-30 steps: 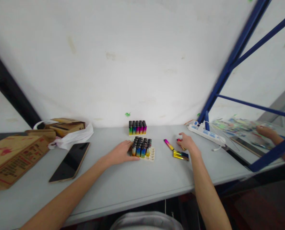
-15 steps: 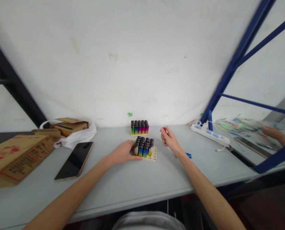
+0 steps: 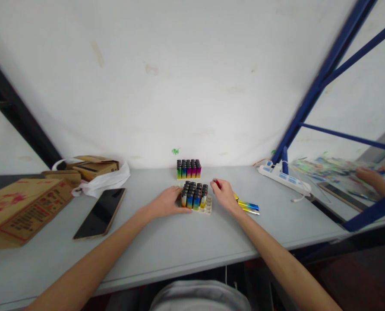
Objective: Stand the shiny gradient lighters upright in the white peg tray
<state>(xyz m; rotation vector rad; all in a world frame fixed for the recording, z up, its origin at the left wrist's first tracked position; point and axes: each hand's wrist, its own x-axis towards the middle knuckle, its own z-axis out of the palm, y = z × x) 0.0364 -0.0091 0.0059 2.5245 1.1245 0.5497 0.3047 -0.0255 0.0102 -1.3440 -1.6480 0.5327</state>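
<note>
A white tray [image 3: 207, 209] stands on the grey table, mostly filled with upright rainbow-coloured lighters [image 3: 194, 195]. My left hand [image 3: 165, 202] rests against the tray's left side, fingers curled on it. My right hand [image 3: 224, 195] is just right of the tray, pinching a red lighter [image 3: 216, 183] above its right edge. Loose lighters [image 3: 248, 205] lie on the table behind my right wrist. A second block of lighters [image 3: 188, 169] stands further back by the wall.
A dark phone [image 3: 101, 207] lies to the left, beside cardboard boxes [image 3: 20, 210] and a white bag [image 3: 105, 180]. A white power strip [image 3: 283, 179] sits at the right by a blue frame [image 3: 312, 93]. Another person's hands [image 3: 370, 176] work beyond it.
My right hand picked a red lighter from the loose ones at the right, lifted it, and carried it left to the tray's right edge. My left hand stayed on the tray.
</note>
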